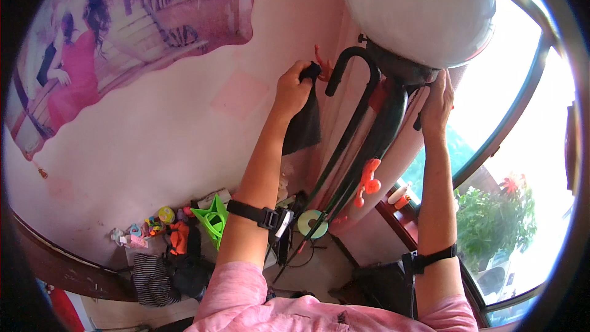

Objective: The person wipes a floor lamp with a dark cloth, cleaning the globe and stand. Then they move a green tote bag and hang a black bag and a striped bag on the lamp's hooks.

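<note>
Head: left hand (pixel 294 89) clutches black cloth (pixel 301 128), right hand (pixel 437 103) meets bracket (pixel 399 66) under white dome (pixel 421 12), grip unclear, hook (pixel 354 53) between.

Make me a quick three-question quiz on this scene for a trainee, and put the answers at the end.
1. What does the left hand hold?
2. True or false: the right hand is touching a leafy plant.
3. What colour is the star-like item beside the left forearm?
A) pink
B) green
C) black

Key:
1. A black cloth.
2. False; it is at the black mount under the white dome.
3. B
</note>
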`<action>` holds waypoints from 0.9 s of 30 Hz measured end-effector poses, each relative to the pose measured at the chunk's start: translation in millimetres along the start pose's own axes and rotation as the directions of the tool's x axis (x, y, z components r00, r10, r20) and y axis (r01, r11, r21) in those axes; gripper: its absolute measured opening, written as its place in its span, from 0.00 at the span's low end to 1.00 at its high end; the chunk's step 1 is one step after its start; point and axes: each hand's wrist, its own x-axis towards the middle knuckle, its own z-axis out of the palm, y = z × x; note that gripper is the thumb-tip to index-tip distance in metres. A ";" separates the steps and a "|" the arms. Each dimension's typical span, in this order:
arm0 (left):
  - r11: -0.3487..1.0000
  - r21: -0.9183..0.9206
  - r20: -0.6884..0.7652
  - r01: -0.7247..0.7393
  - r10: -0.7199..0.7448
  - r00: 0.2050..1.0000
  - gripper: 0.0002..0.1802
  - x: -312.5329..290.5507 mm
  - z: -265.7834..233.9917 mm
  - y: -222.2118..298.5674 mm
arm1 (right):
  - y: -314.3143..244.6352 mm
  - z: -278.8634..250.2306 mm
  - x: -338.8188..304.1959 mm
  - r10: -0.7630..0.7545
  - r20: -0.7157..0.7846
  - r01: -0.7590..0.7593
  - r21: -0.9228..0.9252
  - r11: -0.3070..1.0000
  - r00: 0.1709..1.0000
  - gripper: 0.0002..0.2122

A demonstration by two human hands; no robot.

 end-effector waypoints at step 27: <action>0.999 -0.037 0.034 0.009 -0.007 0.999 0.14 3.9 -2.4 -15.8 | -41.8 58.1 -176.9 0.455 0.675 -0.782 0.618 0.080 0.580 0.23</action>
